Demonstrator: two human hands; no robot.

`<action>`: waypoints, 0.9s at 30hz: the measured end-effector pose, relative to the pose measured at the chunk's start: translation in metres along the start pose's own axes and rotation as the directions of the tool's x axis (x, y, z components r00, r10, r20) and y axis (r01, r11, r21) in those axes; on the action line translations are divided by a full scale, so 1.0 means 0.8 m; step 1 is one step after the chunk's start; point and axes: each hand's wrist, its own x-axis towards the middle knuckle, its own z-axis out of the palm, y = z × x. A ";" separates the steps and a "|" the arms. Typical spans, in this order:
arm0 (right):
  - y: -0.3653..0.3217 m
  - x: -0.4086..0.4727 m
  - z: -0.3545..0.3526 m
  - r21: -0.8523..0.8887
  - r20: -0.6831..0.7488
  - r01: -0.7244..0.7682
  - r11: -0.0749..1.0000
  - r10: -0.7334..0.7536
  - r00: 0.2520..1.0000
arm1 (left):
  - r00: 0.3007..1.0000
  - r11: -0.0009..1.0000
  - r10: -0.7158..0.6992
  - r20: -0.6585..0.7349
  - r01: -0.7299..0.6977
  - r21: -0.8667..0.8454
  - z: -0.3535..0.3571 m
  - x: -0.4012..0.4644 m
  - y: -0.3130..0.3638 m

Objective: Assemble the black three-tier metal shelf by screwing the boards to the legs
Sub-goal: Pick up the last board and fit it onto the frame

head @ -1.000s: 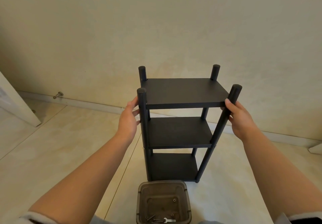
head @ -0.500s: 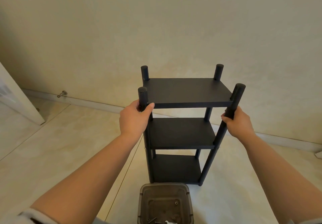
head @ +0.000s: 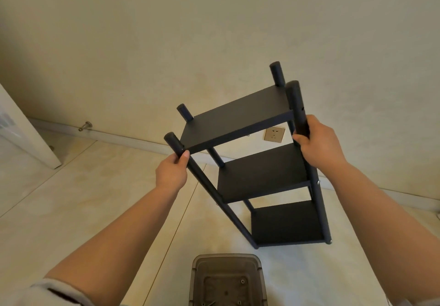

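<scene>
A: What took up most of the view?

B: A pale wall and the tiled floor below it. In front of those was the black three-tier shelf, tilted so that its top leaned toward the person's left. Its feet looked just clear of the floor or barely touching it; that could not be told for sure.

A: Was it put together?

B: All three boards sat between the four legs, so it looked close to finished. A small bright fastener showed at the right front leg beside the middle board.

A: Who held it, and where?

B: The left hand had its fingers curled shut around the left front leg just under the top board, thumb pressed on the leg. The right hand was wrapped tight around the right front leg at about the same height.

A: How would it handle?

B: Stiff, judging by how the frame kept its shape when tipped, and light enough for two bare hands. The painted tubes looked smooth, so a full wrap high on the legs seemed the safest hold. Gripping a board edge would probably load the screw joints.

A: Anything smaller?

B: A brown plastic tray lay on the floor nearest the person, with a few loose bits of hardware in it. A wall socket showed between the top two boards, and a door stop stuck out low on the wall.
</scene>
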 end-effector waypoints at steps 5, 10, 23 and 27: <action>-0.007 0.001 0.008 -0.065 0.005 0.067 0.996 -0.067 0.998 | 0.973 0.983 -0.177 0.145 0.182 -0.020 0.007 0.010 -0.006; -0.023 -0.004 0.031 -0.092 -0.008 0.094 0.991 -0.095 0.995 | 0.920 0.925 -0.354 0.171 0.371 -0.084 0.012 0.006 -0.023; -0.036 -0.022 0.134 -0.211 0.057 0.203 0.956 -0.195 0.979 | 0.771 0.684 0.632 0.074 -0.600 0.415 0.009 -0.010 0.017; -0.012 -0.038 0.173 -0.253 0.129 0.239 0.937 -0.212 0.969 | 0.709 0.372 0.609 0.355 -0.651 0.662 0.027 0.002 0.009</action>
